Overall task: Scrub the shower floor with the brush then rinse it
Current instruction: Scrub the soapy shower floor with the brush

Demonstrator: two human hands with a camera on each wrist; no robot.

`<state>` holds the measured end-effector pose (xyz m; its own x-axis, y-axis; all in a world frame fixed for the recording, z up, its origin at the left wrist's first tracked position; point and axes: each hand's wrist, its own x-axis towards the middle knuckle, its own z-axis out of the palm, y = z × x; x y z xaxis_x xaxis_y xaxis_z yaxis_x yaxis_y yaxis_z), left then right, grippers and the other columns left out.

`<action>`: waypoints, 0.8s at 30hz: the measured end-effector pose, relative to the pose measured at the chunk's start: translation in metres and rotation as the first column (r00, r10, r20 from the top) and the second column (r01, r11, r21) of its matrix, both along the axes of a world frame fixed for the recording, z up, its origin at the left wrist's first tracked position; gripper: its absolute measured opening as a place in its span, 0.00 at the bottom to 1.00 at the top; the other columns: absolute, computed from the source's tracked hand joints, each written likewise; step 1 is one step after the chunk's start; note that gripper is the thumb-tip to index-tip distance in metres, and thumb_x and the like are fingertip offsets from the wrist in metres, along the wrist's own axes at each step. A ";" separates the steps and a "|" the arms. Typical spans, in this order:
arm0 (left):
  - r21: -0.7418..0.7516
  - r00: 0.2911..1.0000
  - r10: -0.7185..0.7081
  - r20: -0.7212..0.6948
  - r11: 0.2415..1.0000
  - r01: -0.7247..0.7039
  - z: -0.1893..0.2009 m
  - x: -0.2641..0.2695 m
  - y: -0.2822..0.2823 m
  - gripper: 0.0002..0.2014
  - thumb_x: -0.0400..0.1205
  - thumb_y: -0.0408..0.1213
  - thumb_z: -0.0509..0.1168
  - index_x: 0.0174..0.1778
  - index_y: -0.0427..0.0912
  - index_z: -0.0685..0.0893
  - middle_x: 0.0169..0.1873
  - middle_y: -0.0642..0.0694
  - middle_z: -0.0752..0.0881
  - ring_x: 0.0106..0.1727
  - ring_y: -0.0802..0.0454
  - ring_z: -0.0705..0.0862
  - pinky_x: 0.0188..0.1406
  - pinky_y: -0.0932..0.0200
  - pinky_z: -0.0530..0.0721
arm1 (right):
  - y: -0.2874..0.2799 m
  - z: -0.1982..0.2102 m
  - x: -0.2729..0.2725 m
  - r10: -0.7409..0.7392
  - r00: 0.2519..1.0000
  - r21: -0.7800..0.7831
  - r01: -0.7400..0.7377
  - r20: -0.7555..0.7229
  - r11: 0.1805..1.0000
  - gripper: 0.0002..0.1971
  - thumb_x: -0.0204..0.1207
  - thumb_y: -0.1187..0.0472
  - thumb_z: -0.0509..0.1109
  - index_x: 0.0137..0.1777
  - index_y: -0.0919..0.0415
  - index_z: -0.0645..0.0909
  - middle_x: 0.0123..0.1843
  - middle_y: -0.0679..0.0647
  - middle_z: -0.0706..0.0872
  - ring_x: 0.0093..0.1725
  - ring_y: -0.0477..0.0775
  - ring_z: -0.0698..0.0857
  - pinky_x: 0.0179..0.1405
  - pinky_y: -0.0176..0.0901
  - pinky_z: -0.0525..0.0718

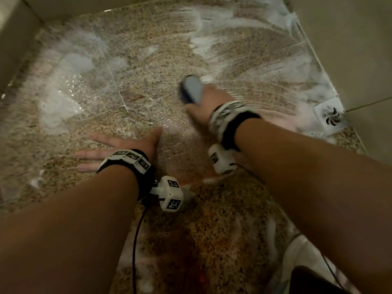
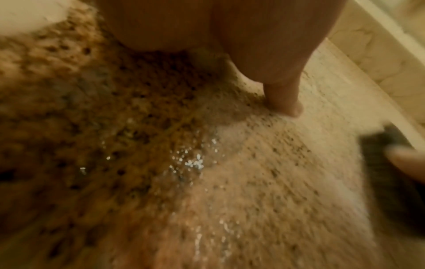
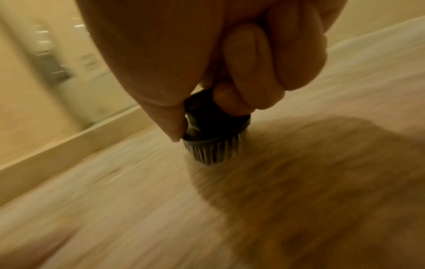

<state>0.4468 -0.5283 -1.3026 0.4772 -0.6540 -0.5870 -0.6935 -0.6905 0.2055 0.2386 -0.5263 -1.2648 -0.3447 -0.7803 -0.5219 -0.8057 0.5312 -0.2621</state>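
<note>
Your right hand (image 1: 204, 102) is wrapped around the brush (image 1: 192, 88), fingers curled under its grey back and thumb along the side; the right wrist view shows the bristles (image 3: 216, 152) pressed down on the shower floor (image 1: 148, 85). The blur in that view suggests you are in mid-stroke. Your left hand (image 1: 118, 147) lies flat and spread on the wet stone just nearer to you, fingers straight, holding nothing; it looks like it is propping your weight.

The brush sits near the middle of the floor, at the edge of the combed streaks of foam (image 1: 244, 66) that fan out toward the far right corner. To the left, a thicker patch of suds (image 1: 63, 90) lies with no clear brush marks in it. The drain (image 1: 329, 115) is in the right corner by the wall (image 1: 339, 39), ringed with foam.

You are in the scrubbing step, and by my reading it is partly done: the right side looks worked, the left patch and the near strip under your arms less so. The next move calls for carrying the strokes leftward across that patch with firm pressure. Mind the bracing palm, which could slide on soapy stone. Rinsing has not begun; no water source is in view.
</note>
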 end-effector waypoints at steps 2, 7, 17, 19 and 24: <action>0.024 1.000 -0.008 0.000 1.000 0.008 0.009 -0.003 0.001 0.86 0.37 0.90 0.61 0.83 0.55 0.21 0.88 0.31 0.34 0.87 0.20 0.40 0.78 0.13 0.53 | 0.015 -0.007 -0.054 -0.195 0.972 -0.010 0.196 -0.131 0.981 0.34 0.78 0.35 0.70 0.71 0.64 0.75 0.64 0.66 0.84 0.54 0.67 0.84 0.46 0.48 0.77; 0.123 0.997 -0.047 0.063 0.992 0.039 0.018 -0.007 -0.002 0.82 0.53 0.88 0.68 0.88 0.49 0.27 0.86 0.30 0.29 0.87 0.25 0.32 0.79 0.17 0.38 | 0.025 -0.008 -0.100 -0.405 0.887 0.049 0.425 -0.220 0.904 0.38 0.78 0.32 0.66 0.69 0.69 0.78 0.48 0.64 0.86 0.40 0.64 0.84 0.35 0.49 0.79; 0.123 0.999 -0.040 0.027 0.992 0.037 0.004 -0.004 -0.005 0.83 0.51 0.89 0.67 0.85 0.50 0.23 0.84 0.28 0.24 0.85 0.24 0.28 0.78 0.13 0.40 | -0.062 -0.012 0.052 0.125 0.990 0.033 -0.123 -0.064 0.992 0.38 0.81 0.36 0.66 0.79 0.64 0.64 0.38 0.53 0.77 0.33 0.54 0.80 0.23 0.42 0.72; 0.113 0.999 -0.032 0.019 0.993 0.030 0.003 -0.004 -0.004 0.80 0.55 0.87 0.66 0.85 0.50 0.22 0.84 0.29 0.24 0.85 0.24 0.27 0.79 0.14 0.40 | -0.070 -0.010 0.071 0.229 0.972 0.052 -0.226 -0.058 0.973 0.37 0.82 0.37 0.66 0.79 0.65 0.64 0.37 0.53 0.76 0.33 0.54 0.80 0.23 0.43 0.72; 0.022 0.998 0.009 0.068 1.000 -0.011 -0.004 -0.007 -0.002 0.71 0.65 0.82 0.65 0.85 0.51 0.23 0.85 0.29 0.26 0.86 0.25 0.28 0.78 0.14 0.40 | -0.088 -0.011 0.111 0.386 0.923 0.059 -0.384 -0.015 0.921 0.35 0.81 0.38 0.68 0.76 0.64 0.67 0.37 0.51 0.74 0.33 0.52 0.79 0.24 0.44 0.73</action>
<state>0.4394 -0.5307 -1.3071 0.5227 -0.6362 -0.5675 -0.6984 -0.7013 0.1431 0.3499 -0.6141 -1.2761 -0.0376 -0.8264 -0.5618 -0.9570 0.1916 -0.2178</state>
